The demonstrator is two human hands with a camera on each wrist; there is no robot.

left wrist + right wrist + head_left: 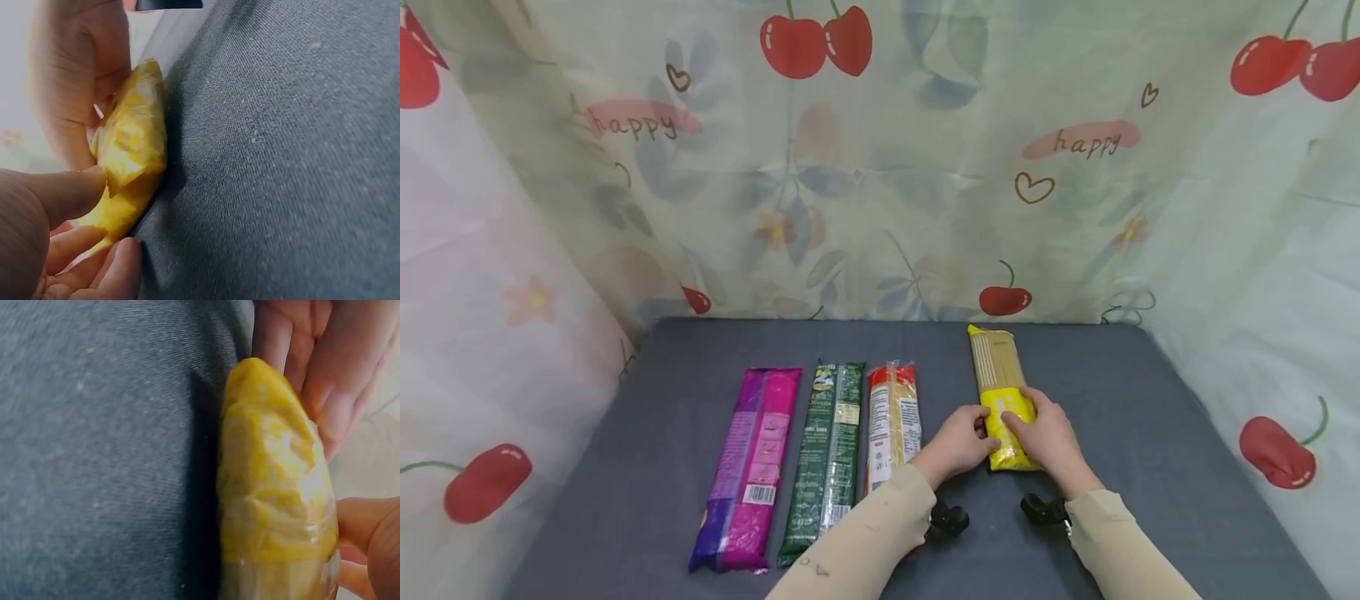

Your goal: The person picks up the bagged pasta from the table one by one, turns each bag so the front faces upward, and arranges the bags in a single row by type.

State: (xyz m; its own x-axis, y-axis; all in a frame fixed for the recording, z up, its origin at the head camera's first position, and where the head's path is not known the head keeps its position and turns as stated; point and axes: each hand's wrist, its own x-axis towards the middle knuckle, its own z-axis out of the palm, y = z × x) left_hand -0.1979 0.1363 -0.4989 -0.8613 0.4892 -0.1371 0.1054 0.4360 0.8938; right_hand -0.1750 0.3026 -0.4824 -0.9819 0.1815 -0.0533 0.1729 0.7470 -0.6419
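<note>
A flat packet of dried noodles point(998, 360), clear at the far end and yellow at the near end, lies on the grey table right of centre. Its near left edge is pinched by my left hand point(957, 443), thumb over the top. My right hand point(1049, 432) grips the right edge, with its thumb lying across the yellow part. In the left wrist view the crinkled yellow end point(134, 144) sits between both hands. The right wrist view shows the yellow wrapper point(269, 469) close up, resting on the cloth, with fingers along one side.
Left of the hands lie a red-and-clear spaghetti packet point(895, 417), partly behind my left forearm, a green spaghetti packet point(823, 450) and a pink-purple packet point(752, 467). Cherry-patterned curtains point(865, 208) enclose the grey table point(647, 467) at the back and sides.
</note>
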